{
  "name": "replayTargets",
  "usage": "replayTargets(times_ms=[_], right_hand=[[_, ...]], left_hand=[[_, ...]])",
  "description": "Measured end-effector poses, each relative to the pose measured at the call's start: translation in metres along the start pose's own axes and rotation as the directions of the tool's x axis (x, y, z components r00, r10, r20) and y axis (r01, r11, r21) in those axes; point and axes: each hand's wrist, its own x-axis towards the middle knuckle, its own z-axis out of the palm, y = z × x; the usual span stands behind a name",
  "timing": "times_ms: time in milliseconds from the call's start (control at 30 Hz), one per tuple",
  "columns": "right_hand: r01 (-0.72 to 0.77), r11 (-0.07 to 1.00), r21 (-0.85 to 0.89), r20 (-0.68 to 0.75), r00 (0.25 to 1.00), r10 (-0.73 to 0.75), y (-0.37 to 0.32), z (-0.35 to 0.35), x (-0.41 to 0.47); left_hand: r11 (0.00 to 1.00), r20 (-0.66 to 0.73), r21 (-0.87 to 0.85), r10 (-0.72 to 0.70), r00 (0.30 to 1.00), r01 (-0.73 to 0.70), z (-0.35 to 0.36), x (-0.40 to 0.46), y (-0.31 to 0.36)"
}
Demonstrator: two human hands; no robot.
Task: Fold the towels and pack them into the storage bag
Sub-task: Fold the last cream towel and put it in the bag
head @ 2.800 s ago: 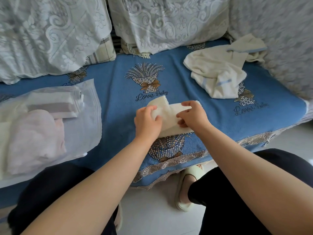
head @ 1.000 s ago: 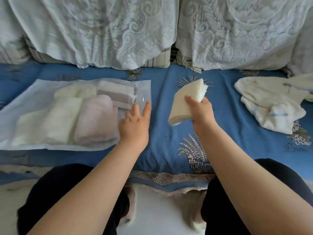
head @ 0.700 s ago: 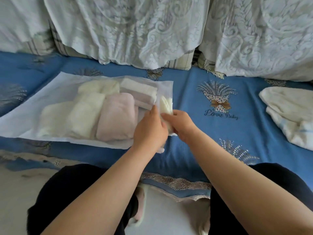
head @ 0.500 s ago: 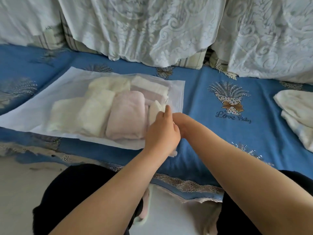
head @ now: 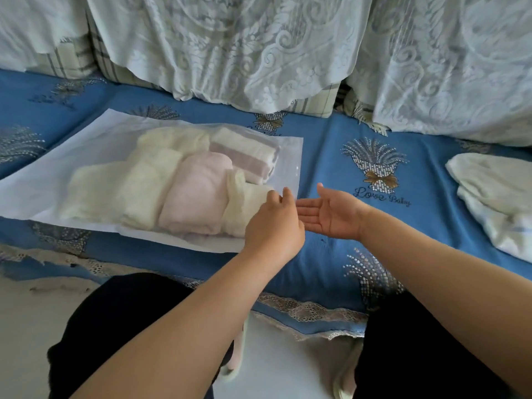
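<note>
Hands met at the mouth of the frosted, translucent plastic storage bag (head: 95, 156), which lay flat on the blue patterned sofa cover (head: 325, 168). The left hand (head: 273, 226) reached over the bag's open right edge, back upward, fingers loosely extended and touching the plastic, with nothing gripped. The right hand (head: 331, 211) hovered just beside it, palm up, fingers straight and empty.

Inside the bag sat several folded towels: a cream folded towel (head: 244, 205) nearest the opening, a pale pink folded towel (head: 195, 194) next to it, a white towel with a mauve stripe (head: 247, 156) behind them, and more cream towels (head: 138, 182) toward the closed end. An unfolded cream towel (head: 495, 197) lay well apart at the right, on the same cover. White lace-covered cushions (head: 230, 44) stood behind.
</note>
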Motion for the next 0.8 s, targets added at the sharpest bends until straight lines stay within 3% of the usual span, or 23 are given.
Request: replayTargets(times_ms=[133, 233, 300, 400, 467, 567, 667, 733, 800], right_hand=[[-0.003, 0.996, -0.085, -0.149, 0.989, -0.01, -0.008, -0.03, -0.033], [-0.015, 0.938, -0.348, -0.268, 0.96, -0.084, -0.013, -0.048, -0.05], [-0.035, 0.803, -0.595, -0.384, 0.89, -0.246, -0.015, -0.062, -0.059], [-0.243, 0.428, -0.87, -0.469, 0.675, -0.57, -0.023, -0.098, -0.074], [-0.45, 0.325, -0.832, -0.543, 0.545, -0.639, -0.028, -0.133, -0.088], [-0.671, 0.268, -0.691, -0.679, 0.476, -0.559, -0.026, -0.187, -0.11], [-0.704, 0.327, -0.631, -0.761, 0.478, -0.439, -0.02, -0.226, -0.125], [-0.674, 0.372, -0.639, -0.759, 0.47, -0.452, -0.015, -0.242, -0.132], [-0.675, 0.347, -0.651, -0.737, 0.451, -0.504, -0.009, -0.249, -0.139]], left_hand=[[0.995, -0.034, 0.017, 0.095, 0.995, -0.095, 0.006, -0.002, 0.018], [0.985, -0.011, 0.01, 0.171, 0.985, -0.17, 0.014, 0.001, 0.039], [0.977, 0.019, -0.021, 0.213, 0.977, -0.212, 0.022, 0.003, 0.055], [0.952, 0.012, -0.033, 0.305, 0.952, -0.305, 0.033, 0.008, 0.085], [0.933, 0.022, -0.043, 0.359, 0.933, -0.358, 0.04, 0.01, 0.109], [0.912, 0.061, -0.085, 0.406, 0.912, -0.4, 0.048, 0.014, 0.141], [0.906, 0.082, -0.135, 0.414, 0.907, -0.401, 0.056, 0.02, 0.161], [0.907, 0.105, -0.156, 0.409, 0.906, -0.391, 0.061, 0.023, 0.17], [0.908, 0.131, -0.166, 0.408, 0.904, -0.385, 0.065, 0.026, 0.177]])
